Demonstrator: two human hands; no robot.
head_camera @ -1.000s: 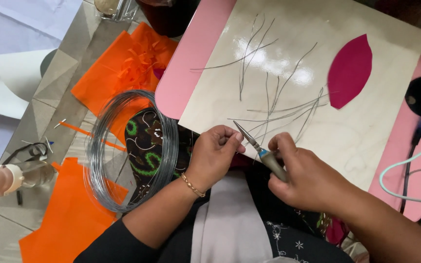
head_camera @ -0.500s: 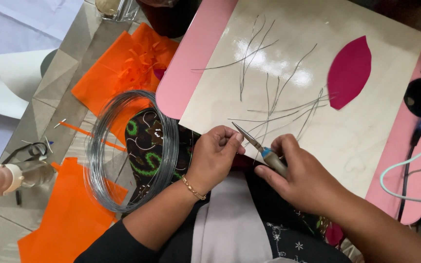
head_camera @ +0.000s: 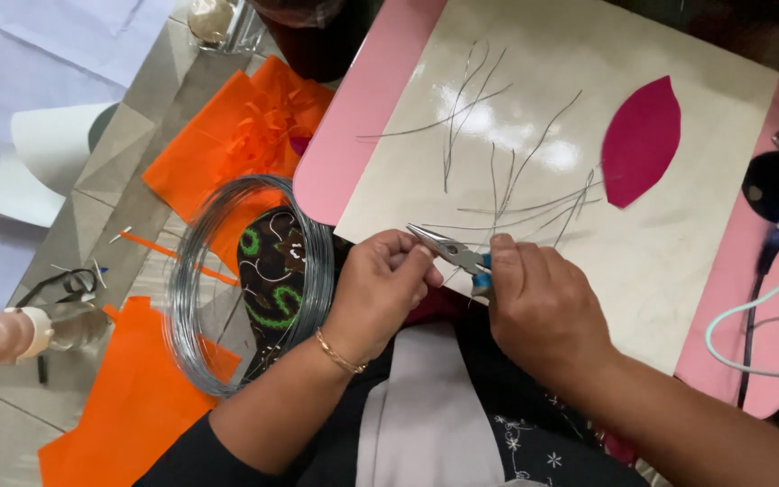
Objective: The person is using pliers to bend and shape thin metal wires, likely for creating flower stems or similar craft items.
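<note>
Right hand (head_camera: 543,307): fingers closed around the blue-handled needle-nose pliers (head_camera: 451,250).
Left hand (head_camera: 380,287): fingers curled together at the plier tips.
Wire coil (head_camera: 193,298): beside the left wrist.
Cut wires (head_camera: 516,194): on the board.

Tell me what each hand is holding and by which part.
The right hand grips the pliers by the blue handles, tips pointing up-left. The left hand is closed beside the tips; whether it pinches a wire cannot be told.
</note>
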